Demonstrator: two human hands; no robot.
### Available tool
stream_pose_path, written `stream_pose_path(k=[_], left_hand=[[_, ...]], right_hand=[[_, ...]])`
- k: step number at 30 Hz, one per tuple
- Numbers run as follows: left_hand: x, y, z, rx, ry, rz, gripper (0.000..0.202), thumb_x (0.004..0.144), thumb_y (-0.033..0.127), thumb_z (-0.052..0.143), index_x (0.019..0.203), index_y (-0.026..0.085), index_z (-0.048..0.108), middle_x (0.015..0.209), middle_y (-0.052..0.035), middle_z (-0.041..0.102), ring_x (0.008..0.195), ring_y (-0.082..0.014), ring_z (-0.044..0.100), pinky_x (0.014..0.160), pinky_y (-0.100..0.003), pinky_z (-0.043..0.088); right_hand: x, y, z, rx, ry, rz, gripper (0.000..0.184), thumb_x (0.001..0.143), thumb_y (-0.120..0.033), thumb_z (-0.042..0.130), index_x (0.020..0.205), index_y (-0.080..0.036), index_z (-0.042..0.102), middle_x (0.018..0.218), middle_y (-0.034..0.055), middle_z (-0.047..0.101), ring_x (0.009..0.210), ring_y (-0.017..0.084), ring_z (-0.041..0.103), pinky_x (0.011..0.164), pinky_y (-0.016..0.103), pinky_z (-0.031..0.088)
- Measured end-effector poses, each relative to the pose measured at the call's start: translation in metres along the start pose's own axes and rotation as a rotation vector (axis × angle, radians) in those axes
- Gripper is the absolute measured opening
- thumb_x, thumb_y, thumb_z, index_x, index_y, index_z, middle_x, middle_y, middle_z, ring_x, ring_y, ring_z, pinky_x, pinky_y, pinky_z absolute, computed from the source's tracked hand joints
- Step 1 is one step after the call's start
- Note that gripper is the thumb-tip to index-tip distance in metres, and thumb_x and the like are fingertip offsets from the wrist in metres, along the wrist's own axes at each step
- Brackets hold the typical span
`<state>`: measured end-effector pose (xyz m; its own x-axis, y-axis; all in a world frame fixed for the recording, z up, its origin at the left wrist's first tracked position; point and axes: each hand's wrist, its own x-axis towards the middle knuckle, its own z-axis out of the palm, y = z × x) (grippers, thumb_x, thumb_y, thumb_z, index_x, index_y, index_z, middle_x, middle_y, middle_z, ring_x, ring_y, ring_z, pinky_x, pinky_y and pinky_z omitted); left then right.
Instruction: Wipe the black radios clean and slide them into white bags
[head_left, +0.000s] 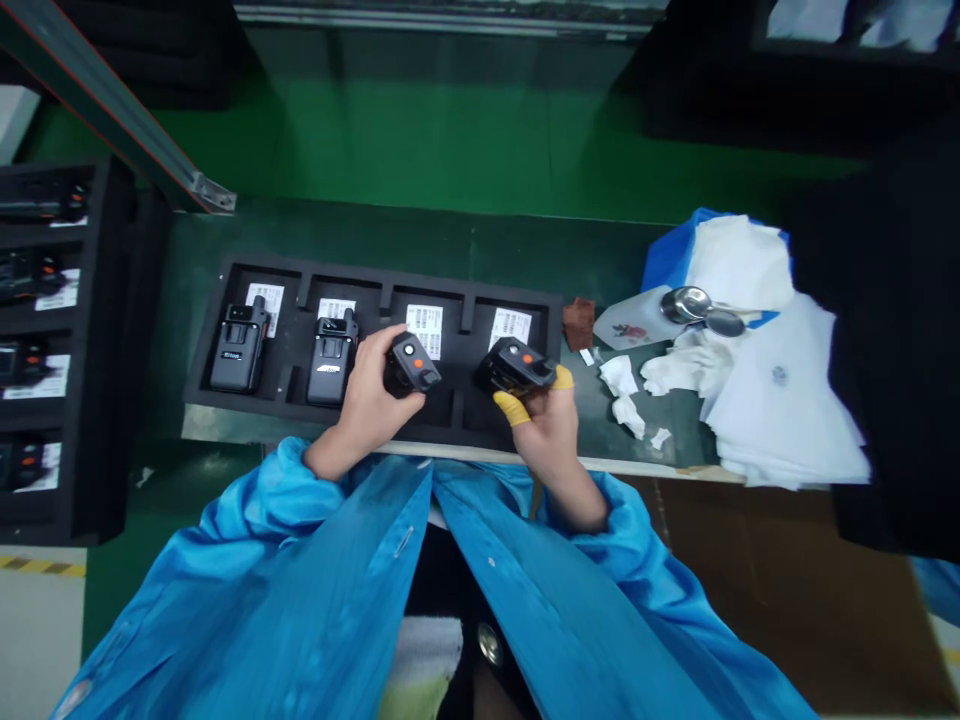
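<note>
My left hand [369, 388] is closed around a black two-way radio [412, 364], its top with an orange button turned up toward me. Another black radio [516, 366], also with an orange button on top, is gripped in my right hand [551, 415], which wears yellow finger cots. Both are over the right half of a black foam tray [379, 420]. In the tray's two left compartments lie a radio [240, 345] and a second radio [331, 362], fronts up. White barcode labels [425, 328] show in the compartments.
On the bench's right are a brown cloth [578, 324], crumpled white wipes [619, 376], a metal-lidded bottle [637, 318], a blue box [670, 257] and white sheets [784, 400]. Foam trays holding radios [34, 365] stand at left. A metal post [127, 110] slants at upper left.
</note>
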<state>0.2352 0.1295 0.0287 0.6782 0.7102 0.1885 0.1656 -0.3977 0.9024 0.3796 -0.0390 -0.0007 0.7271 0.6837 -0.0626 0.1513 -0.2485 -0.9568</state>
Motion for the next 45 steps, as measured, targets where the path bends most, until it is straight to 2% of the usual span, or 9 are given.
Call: stream_pose_path(k=[6,12,18,22,25,29,33,38,45], left_hand=[[0.000,-0.006,0.004,0.229,0.001,0.229,0.060,0.062,0.009,0.061,0.119,0.022,0.047,0.116,-0.0074,0.062,0.112,-0.0257,0.058,0.099,-0.043,0.045],[-0.001,-0.006,0.003,0.158,0.012,0.185,0.055,0.066,0.013,0.065,0.118,0.021,0.050,0.116,-0.0085,0.061,0.113,-0.0256,0.058,0.099,-0.042,0.046],[0.006,0.007,-0.005,-0.207,0.020,-0.202,0.073,0.053,0.030,0.084,0.119,0.021,0.053,0.113,-0.0062,0.064,0.111,-0.0268,0.060,0.098,-0.041,0.048],[0.015,0.014,-0.018,-0.637,-0.036,-0.506,0.049,0.058,0.041,0.083,0.097,0.021,0.062,0.086,-0.0007,0.067,0.089,-0.0213,0.066,0.084,-0.036,0.056],[0.017,0.017,-0.026,-0.835,-0.129,-0.613,0.042,0.066,0.045,0.080,0.098,0.022,0.066,0.098,-0.0048,0.070,0.100,-0.0252,0.066,0.089,-0.043,0.057],[0.012,0.029,-0.033,-0.992,-0.345,-0.553,0.065,0.064,0.039,0.080,0.124,0.026,0.059,0.143,-0.0105,0.051,0.125,-0.0427,0.053,0.091,-0.063,0.053],[0.009,0.035,-0.035,-0.971,-0.452,-0.468,0.081,0.064,0.032,0.084,0.136,0.038,0.047,0.145,-0.0073,0.049,0.117,-0.0399,0.060,0.083,-0.056,0.059],[0.010,0.027,-0.022,-0.690,-0.414,-0.350,0.130,0.049,0.035,0.093,0.150,0.046,0.013,0.143,-0.0087,0.050,0.105,-0.0320,0.068,0.077,-0.041,0.061],[0.011,0.021,-0.014,-0.527,-0.397,-0.308,0.126,0.055,0.033,0.090,0.152,0.041,0.010,0.142,-0.0113,0.049,0.105,-0.0316,0.066,0.075,-0.041,0.060]], right_hand=[[-0.008,0.014,0.008,-0.061,0.202,-0.040,0.054,0.076,-0.052,0.065,0.120,-0.025,0.047,0.114,0.0119,0.063,0.109,0.028,0.064,0.099,0.050,0.049],[-0.010,0.012,0.013,-0.146,0.276,-0.072,0.053,0.074,-0.055,0.065,0.115,-0.024,0.053,0.118,0.0154,0.063,0.113,0.031,0.062,0.100,0.052,0.049],[0.001,-0.006,0.016,0.117,0.261,-0.092,0.079,0.080,-0.059,0.050,0.147,-0.027,0.022,0.142,0.0114,0.049,0.134,0.023,0.046,0.109,0.046,0.043],[0.009,-0.028,0.006,0.474,0.070,0.207,0.058,0.082,-0.053,0.040,0.132,-0.024,0.047,0.123,0.0098,0.064,0.113,0.025,0.061,0.094,0.047,0.052],[0.010,-0.043,0.002,0.822,-0.067,0.455,0.036,0.085,-0.042,0.038,0.101,-0.020,0.062,0.095,0.0087,0.071,0.080,0.021,0.063,0.071,0.040,0.055],[0.010,-0.054,0.006,1.228,-0.121,0.613,0.034,0.089,-0.028,0.030,0.087,-0.018,0.062,0.072,0.0036,0.067,0.057,0.012,0.054,0.054,0.027,0.046],[0.011,-0.059,0.009,1.354,-0.152,0.654,0.035,0.090,-0.027,0.028,0.085,-0.017,0.061,0.068,0.0036,0.066,0.053,0.011,0.053,0.049,0.024,0.043],[0.009,-0.056,0.012,1.312,-0.134,0.662,0.032,0.087,-0.027,0.031,0.082,-0.018,0.061,0.069,0.0026,0.067,0.053,0.011,0.054,0.048,0.023,0.043],[0.011,-0.046,0.006,0.990,-0.070,0.531,0.020,0.076,-0.037,0.058,0.090,-0.023,0.063,0.083,0.0004,0.072,0.071,0.015,0.065,0.067,0.033,0.057]])
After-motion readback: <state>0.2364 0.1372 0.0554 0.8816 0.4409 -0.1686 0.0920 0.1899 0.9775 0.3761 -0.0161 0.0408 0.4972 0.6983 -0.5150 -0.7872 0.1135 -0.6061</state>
